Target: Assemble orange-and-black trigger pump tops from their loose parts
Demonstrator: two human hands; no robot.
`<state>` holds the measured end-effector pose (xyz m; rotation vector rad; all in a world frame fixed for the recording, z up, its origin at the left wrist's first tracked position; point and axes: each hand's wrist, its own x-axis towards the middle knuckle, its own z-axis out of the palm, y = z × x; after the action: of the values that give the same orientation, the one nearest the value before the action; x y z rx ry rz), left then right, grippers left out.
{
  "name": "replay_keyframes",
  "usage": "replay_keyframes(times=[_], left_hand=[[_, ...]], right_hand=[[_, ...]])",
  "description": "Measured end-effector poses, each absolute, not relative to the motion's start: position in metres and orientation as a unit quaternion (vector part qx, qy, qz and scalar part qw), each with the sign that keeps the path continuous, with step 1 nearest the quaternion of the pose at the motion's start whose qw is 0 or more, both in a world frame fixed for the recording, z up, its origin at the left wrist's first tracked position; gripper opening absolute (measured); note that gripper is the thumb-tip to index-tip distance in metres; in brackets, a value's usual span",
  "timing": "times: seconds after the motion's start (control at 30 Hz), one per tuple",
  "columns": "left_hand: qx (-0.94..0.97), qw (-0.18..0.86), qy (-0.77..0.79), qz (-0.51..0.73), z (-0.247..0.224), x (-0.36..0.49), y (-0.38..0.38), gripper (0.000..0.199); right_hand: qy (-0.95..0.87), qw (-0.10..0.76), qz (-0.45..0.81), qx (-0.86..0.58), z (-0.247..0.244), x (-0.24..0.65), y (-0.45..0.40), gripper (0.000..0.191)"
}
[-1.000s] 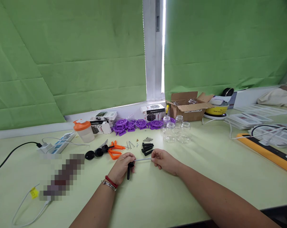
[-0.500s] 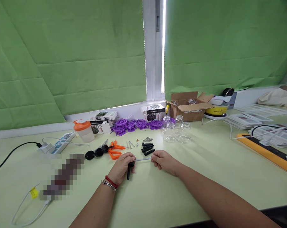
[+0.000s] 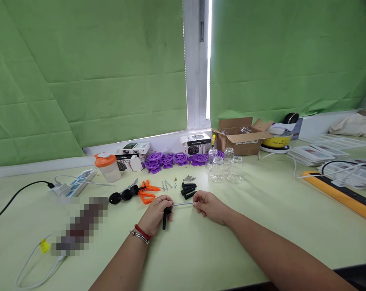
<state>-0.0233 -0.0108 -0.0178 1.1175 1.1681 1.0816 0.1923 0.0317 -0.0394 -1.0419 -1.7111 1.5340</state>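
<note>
I'm watching the left hand (image 3: 157, 212) gripping a black piece (image 3: 164, 221) and the right hand (image 3: 209, 207) pinching a thin rod (image 3: 183, 204) spanning between them, their joining apparently unfinished. Beyond both hands, black tubes (image 3: 188, 190), orange pieces (image 3: 147, 198) and springs (image 3: 189, 178) are lying loose, seemingly unassembled.

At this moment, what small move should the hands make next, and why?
Probably the right hand should gently turn the thin, straight, pale rod, because this hand pinches one end, while the other end reaches the left hand, which holds a black plastic part with a straight stem.
</note>
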Motion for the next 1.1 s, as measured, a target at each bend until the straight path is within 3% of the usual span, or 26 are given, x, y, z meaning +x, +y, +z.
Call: replay_keyframes(times=[1.1], left_hand=[[0.474,0.563,0.505,0.452,-0.0131,-0.0210,-0.0123,0.011]], right_hand=[[-0.645,0.285,0.554,-0.441,-0.0383,0.1897,0.0317,0.005]])
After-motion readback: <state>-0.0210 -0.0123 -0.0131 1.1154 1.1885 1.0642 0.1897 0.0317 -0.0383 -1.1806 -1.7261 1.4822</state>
